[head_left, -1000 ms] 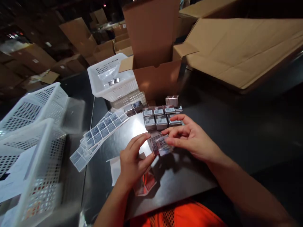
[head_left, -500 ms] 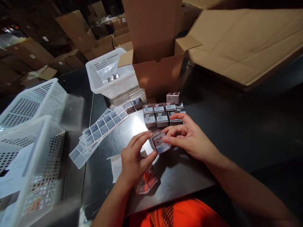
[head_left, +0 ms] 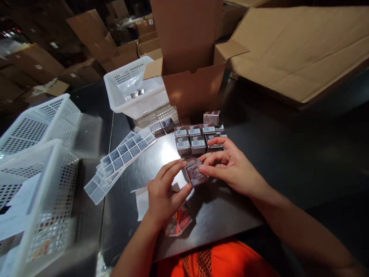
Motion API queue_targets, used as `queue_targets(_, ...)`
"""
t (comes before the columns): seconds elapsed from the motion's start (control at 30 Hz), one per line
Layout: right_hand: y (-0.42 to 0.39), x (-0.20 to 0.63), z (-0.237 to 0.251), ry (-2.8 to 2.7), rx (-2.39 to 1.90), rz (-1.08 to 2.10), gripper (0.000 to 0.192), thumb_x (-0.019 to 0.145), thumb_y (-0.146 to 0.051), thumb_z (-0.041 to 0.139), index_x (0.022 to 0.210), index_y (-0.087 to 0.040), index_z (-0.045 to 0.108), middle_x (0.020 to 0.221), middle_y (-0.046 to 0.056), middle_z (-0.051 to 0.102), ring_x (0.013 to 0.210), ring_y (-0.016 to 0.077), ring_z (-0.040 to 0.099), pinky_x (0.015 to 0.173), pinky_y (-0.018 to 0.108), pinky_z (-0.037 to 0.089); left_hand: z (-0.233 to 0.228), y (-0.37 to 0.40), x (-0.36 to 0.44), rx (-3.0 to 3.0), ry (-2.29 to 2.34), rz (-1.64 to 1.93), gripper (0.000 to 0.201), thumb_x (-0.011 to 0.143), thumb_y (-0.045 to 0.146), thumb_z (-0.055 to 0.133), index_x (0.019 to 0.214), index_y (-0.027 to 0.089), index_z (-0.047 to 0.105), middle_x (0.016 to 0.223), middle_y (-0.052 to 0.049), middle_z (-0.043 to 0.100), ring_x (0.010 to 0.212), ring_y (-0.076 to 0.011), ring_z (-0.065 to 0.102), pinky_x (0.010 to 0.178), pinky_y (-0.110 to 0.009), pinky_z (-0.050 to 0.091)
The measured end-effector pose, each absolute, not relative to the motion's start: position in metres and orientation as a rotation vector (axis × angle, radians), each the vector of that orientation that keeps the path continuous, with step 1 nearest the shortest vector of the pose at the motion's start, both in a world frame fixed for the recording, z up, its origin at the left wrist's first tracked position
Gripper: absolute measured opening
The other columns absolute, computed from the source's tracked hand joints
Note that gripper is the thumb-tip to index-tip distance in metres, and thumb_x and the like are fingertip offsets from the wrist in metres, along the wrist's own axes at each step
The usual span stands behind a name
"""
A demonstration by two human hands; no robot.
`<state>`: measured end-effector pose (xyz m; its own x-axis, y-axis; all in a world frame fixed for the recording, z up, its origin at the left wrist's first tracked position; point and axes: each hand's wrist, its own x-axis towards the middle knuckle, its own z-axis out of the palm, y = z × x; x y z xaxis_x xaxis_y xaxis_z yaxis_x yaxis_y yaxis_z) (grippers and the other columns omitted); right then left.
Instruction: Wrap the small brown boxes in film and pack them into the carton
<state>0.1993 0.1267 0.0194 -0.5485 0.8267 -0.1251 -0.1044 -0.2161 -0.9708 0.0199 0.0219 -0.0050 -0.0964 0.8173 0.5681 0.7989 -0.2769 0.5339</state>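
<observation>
A small dark box [head_left: 196, 173] with a printed, glossy face is held between my two hands above the metal table. My left hand [head_left: 167, 188] grips its left side, thumb at the lower corner and fingertips at the upper one. With thumb and fingers, my right hand [head_left: 227, 165] pinches the right edge. Just beyond stand several similar small boxes [head_left: 198, 143] with white barcode labels, in stacked rows. One more box [head_left: 211, 117] lies on top at the back. Sheets of printed stickers [head_left: 127, 154] fan out to the left.
White perforated baskets [head_left: 57, 154] stand at the left, and another white basket [head_left: 138, 92] is tilted at the back. An open cardboard carton [head_left: 193, 88] and a large cardboard flap [head_left: 296, 54] are behind. A white paper [head_left: 142, 202] lies near my left wrist.
Both hands stay almost in place on the small box. The glare on its printed face has shifted, so it seems tilted slightly. The view has moved a little.
</observation>
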Motion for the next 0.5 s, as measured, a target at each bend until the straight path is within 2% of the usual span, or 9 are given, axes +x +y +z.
queue_targets(0.17, 0.123, 0.197, 0.017, -1.404, -0.86, 1.792, 0.063, 0.066, -0.033, 0.088, 0.11, -0.026, 0.042, 0.062, -0.006, 0.066, 0.1, 0.0255, 0.071, 0.075, 0.034, 0.059, -0.004, 0.022, 0.021, 2.126, 1.91, 1.316, 0.041, 0.081, 0.025, 0.075, 0.12, 0.023, 0.064, 0.116, -0.008, 0.074, 0.1, -0.0197, 0.073, 0.078, -0.026, 0.06)
queue_targets(0.3, 0.12, 0.195, 0.009, -1.445, -0.906, 1.607, 0.064, 0.066, -0.033, 0.09, 0.11, -0.027, 0.044, 0.061, -0.008, 0.059, 0.089, 0.025, 0.072, 0.073, 0.035, 0.061, -0.007, 0.02, 0.022, 2.107, 1.912, 1.288, 0.041, 0.082, 0.026, 0.075, 0.121, 0.024, 0.063, 0.118, -0.008, 0.073, 0.101, -0.0207, 0.072, 0.078, -0.028, 0.06)
queue_targets(0.4, 0.115, 0.197, 0.003, -1.475, -0.96, 1.305, 0.069, 0.062, -0.031, 0.093, 0.114, -0.03, 0.046, 0.077, -0.006, 0.059, 0.08, 0.021, 0.071, 0.072, 0.036, 0.063, -0.012, 0.019, 0.022, 1.983, 1.99, 1.288, 0.045, 0.08, 0.027, 0.076, 0.122, 0.024, 0.061, 0.113, -0.007, 0.073, 0.09, -0.0194, 0.071, 0.071, -0.028, 0.058)
queue_targets(0.5, 0.102, 0.2, -0.001, -1.578, -0.896, 0.975, 0.063, 0.068, -0.029, 0.091, 0.116, -0.032, 0.05, 0.095, -0.001, 0.06, 0.083, 0.0192, 0.068, 0.08, 0.038, 0.061, -0.014, 0.021, 0.019, 1.753, 2.209, 1.449, 0.046, 0.077, 0.032, 0.077, 0.118, 0.022, 0.061, 0.104, -0.004, 0.071, 0.068, -0.0135, 0.064, 0.056, -0.024, 0.05)
